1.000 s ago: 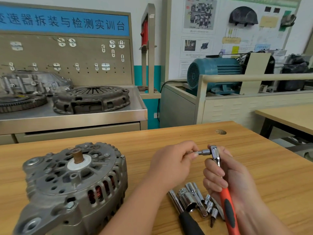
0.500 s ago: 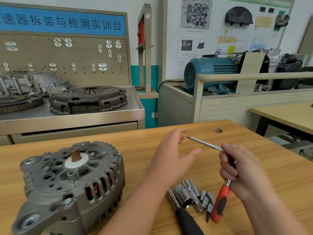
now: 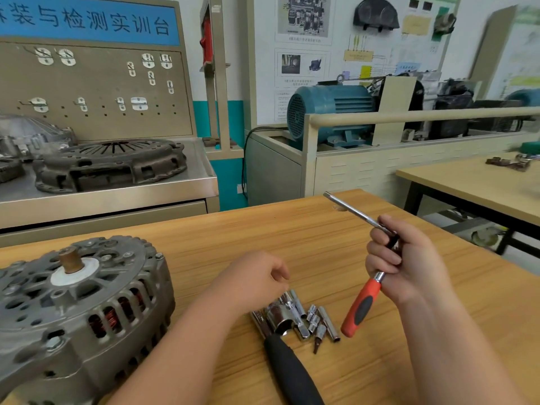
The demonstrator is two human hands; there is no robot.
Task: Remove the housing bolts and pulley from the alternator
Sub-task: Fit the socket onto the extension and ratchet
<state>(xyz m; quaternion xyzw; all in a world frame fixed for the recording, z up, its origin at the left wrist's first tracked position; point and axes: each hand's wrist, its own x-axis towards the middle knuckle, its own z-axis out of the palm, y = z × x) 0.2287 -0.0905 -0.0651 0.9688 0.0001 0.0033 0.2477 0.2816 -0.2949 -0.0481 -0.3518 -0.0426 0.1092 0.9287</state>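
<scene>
Gripping one ratchet (image 3: 362,305) is the right hand (image 3: 409,264); left hand (image 3: 251,276) curls loosely above sockets (image 3: 314,320).

grey alternator (image 3: 76,305), orange-black ratchet handle (image 3: 361,309)

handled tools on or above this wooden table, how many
2. An orange-handled tool is gripped in the right hand above the table; a black-handled tool lies on the table beside the loose sockets, near the left hand. More may hide under the arms.
</scene>
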